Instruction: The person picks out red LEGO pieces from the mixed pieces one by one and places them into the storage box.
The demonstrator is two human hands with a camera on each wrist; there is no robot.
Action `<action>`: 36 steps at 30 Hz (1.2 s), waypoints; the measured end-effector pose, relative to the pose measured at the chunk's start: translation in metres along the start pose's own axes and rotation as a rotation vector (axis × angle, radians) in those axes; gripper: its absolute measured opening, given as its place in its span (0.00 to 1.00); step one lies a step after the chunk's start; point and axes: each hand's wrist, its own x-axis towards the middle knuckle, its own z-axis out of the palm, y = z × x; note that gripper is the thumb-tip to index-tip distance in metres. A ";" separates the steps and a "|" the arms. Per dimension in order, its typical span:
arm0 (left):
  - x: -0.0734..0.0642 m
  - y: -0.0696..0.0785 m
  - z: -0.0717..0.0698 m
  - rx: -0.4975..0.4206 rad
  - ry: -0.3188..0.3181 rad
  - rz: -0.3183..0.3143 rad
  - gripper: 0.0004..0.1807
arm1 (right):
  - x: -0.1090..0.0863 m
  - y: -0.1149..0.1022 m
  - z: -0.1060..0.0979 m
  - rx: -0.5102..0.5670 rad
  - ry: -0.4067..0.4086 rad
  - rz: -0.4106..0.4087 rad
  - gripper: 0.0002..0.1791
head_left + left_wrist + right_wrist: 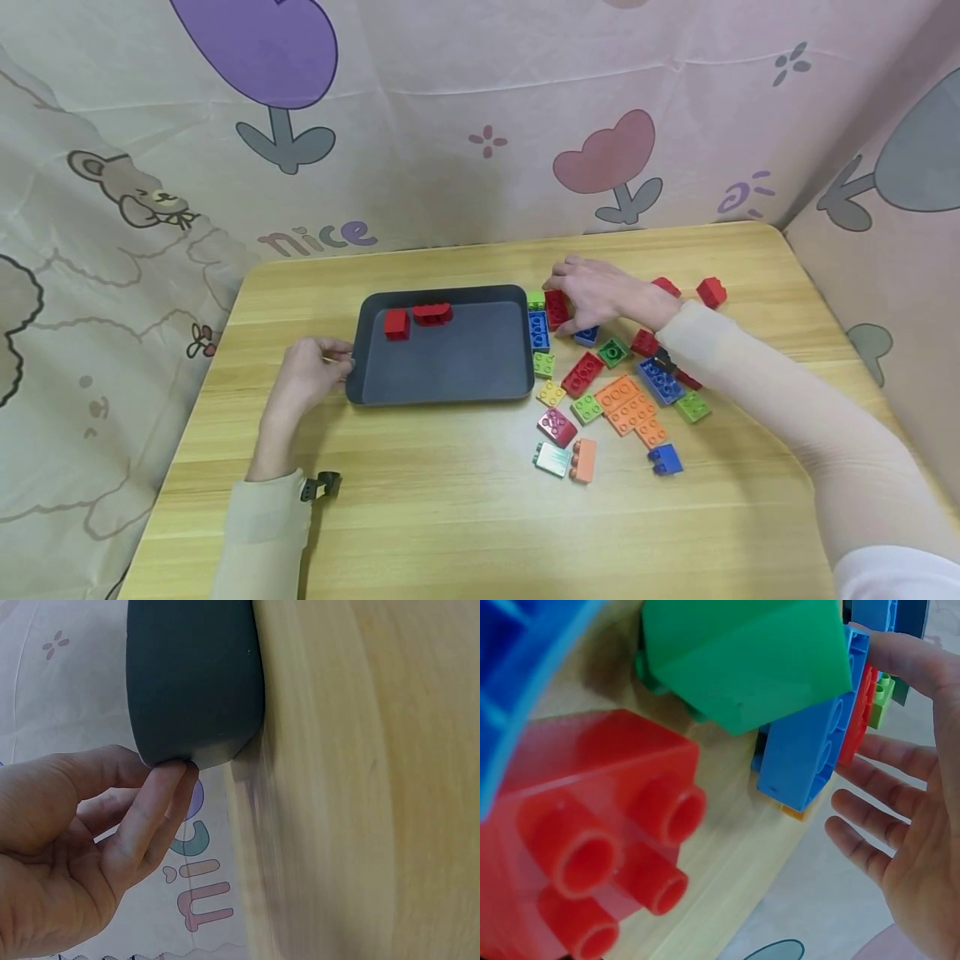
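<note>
My left hand (311, 371) pinches the left rim of a dark grey tray (442, 367), fingertips on the edge in the left wrist view. Two red bricks lie inside it: a square block (397, 324) and an arched piece (432, 313). Beyond the tray's right side, my right hand (596, 292) holds a red brick (556, 310) between thumb and fingers, low over the table. A blue brick (806, 742) is right beside that red one in the right wrist view, with a green brick (742, 660) and a large red brick (592, 825) nearer the camera.
Several loose bricks spread right of the tray, among them joined orange bricks (630, 407), a long red brick (582, 374) and a blue brick (665, 459). Another red brick (712, 292) lies at the far right. A patterned cloth (450, 183) hangs behind the table.
</note>
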 end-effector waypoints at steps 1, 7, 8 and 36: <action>0.000 0.000 0.000 0.000 0.000 0.001 0.17 | 0.000 0.000 0.000 0.000 0.002 -0.002 0.45; 0.000 -0.001 0.000 -0.001 0.004 0.008 0.17 | 0.002 0.001 0.002 -0.007 0.008 -0.013 0.43; 0.000 -0.001 0.000 -0.003 0.005 0.009 0.17 | 0.002 0.001 0.002 -0.009 0.006 -0.013 0.42; 0.001 -0.004 0.002 0.031 0.035 0.048 0.15 | -0.001 -0.013 -0.027 0.137 0.067 -0.049 0.41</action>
